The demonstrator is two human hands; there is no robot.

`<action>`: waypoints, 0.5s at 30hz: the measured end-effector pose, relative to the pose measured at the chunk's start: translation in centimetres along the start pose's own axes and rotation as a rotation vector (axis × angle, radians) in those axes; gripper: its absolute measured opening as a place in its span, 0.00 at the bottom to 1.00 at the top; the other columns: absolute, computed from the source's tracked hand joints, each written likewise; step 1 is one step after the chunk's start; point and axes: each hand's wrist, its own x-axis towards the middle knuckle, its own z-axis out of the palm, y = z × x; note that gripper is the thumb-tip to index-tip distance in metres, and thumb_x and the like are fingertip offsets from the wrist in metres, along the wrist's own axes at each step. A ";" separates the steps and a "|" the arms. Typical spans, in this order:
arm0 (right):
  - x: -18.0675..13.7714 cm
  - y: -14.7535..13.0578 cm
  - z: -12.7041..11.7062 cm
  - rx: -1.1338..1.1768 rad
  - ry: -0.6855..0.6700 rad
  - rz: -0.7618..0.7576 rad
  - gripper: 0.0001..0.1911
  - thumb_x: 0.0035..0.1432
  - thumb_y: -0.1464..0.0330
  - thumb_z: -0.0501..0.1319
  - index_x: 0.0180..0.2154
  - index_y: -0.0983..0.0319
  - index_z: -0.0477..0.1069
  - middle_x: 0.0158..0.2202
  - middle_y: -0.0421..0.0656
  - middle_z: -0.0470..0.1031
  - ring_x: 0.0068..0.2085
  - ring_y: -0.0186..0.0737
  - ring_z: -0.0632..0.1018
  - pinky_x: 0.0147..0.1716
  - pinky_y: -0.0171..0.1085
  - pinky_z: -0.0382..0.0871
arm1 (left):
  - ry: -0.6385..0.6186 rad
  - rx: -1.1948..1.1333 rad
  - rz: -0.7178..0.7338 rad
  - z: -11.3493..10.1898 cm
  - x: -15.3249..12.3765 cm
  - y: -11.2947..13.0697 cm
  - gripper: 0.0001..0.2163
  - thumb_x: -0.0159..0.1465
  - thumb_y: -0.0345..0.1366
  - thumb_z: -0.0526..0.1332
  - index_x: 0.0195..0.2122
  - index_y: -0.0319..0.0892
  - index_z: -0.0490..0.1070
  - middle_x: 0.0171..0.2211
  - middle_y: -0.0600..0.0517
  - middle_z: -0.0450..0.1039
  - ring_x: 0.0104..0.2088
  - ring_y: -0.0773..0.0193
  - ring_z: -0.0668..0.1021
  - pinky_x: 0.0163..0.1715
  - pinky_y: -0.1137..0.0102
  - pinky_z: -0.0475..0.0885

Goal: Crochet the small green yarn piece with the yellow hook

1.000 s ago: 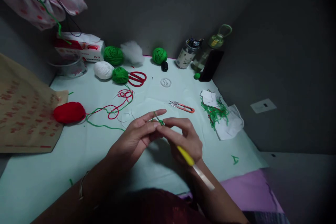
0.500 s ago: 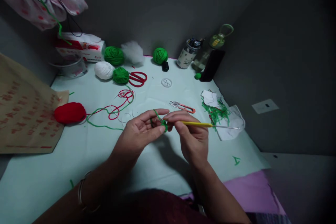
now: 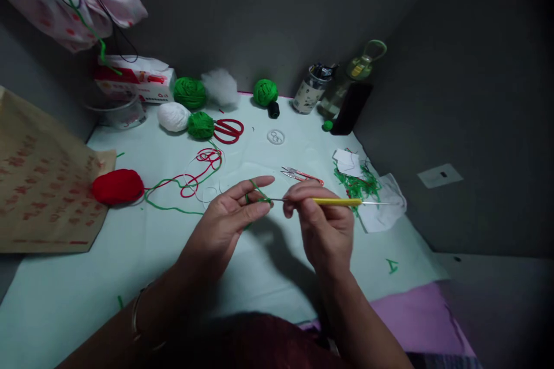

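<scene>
My right hand (image 3: 326,219) is closed around the yellow grip of a crochet hook (image 3: 337,202), whose bare metal end points left. The hook's tip meets green yarn (image 3: 259,191) at my left hand (image 3: 229,207). That hand pinches the yarn between thumb and fingers, and a strand loops up over the raised index finger. The small worked piece is mostly hidden behind the left fingers. From the left hand a green strand runs across the table towards a green yarn ball (image 3: 201,125). Just beyond the hands lie orange-handled thread snips (image 3: 303,176).
A red yarn ball (image 3: 118,186) sits left beside a brown paper bag (image 3: 47,184). Further back are red-handled scissors (image 3: 229,131), a white yarn ball (image 3: 173,117) and a pen cup (image 3: 306,92). Green yarn scraps (image 3: 366,181) lie at right, near a dark phone-like slab (image 3: 352,108).
My right hand has shifted right with the crochet hook, away from my left fingers, so more of the metal shaft shows. The small green piece is now less visible.
</scene>
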 end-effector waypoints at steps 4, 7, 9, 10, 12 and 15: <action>-0.1 0.7 0.2 0.005 -0.039 0.050 0.08 0.66 0.69 0.62 0.41 0.54 0.80 0.39 0.42 0.80 0.39 0.40 0.78 0.35 0.41 0.75 | 0.021 0.123 0.077 0.5 -0.4 -0.2 0.20 0.58 0.32 0.73 0.53 0.47 0.79 0.37 0.53 0.76 0.38 0.68 0.76 0.45 0.72 0.71; -0.2 0.9 0.2 0.054 -0.009 0.074 0.08 0.66 0.69 0.61 0.42 0.54 0.80 0.39 0.42 0.80 0.35 0.37 0.77 0.33 0.39 0.74 | 0.077 0.175 0.130 0.6 -0.6 -0.1 0.20 0.60 0.34 0.71 0.54 0.47 0.78 0.36 0.53 0.73 0.35 0.67 0.76 0.43 0.69 0.72; -0.2 1.0 0.1 0.071 -0.016 0.090 0.08 0.65 0.69 0.62 0.41 0.55 0.80 0.38 0.42 0.80 0.34 0.36 0.77 0.33 0.39 0.73 | 0.086 0.210 0.138 0.6 -0.7 0.0 0.19 0.60 0.34 0.70 0.54 0.46 0.78 0.36 0.53 0.72 0.36 0.66 0.77 0.43 0.68 0.73; -0.1 0.9 0.1 0.073 -0.021 0.097 0.08 0.65 0.69 0.62 0.41 0.55 0.80 0.38 0.42 0.81 0.34 0.36 0.77 0.34 0.39 0.74 | 0.092 0.231 0.143 0.6 -0.7 0.0 0.20 0.60 0.34 0.70 0.54 0.46 0.77 0.36 0.53 0.73 0.37 0.65 0.77 0.43 0.67 0.72; -0.1 0.9 0.0 0.066 -0.023 0.111 0.07 0.65 0.68 0.62 0.40 0.55 0.80 0.37 0.42 0.80 0.34 0.37 0.77 0.33 0.40 0.74 | 0.111 0.268 0.162 0.6 -0.6 0.0 0.22 0.59 0.32 0.71 0.55 0.45 0.77 0.37 0.51 0.74 0.39 0.63 0.77 0.45 0.67 0.72; -0.2 0.9 0.0 0.053 -0.027 0.125 0.07 0.65 0.67 0.63 0.40 0.56 0.80 0.36 0.42 0.80 0.34 0.37 0.77 0.33 0.40 0.74 | 0.131 0.283 0.195 0.5 -0.6 0.1 0.21 0.58 0.33 0.71 0.54 0.45 0.77 0.36 0.52 0.74 0.38 0.64 0.77 0.44 0.67 0.72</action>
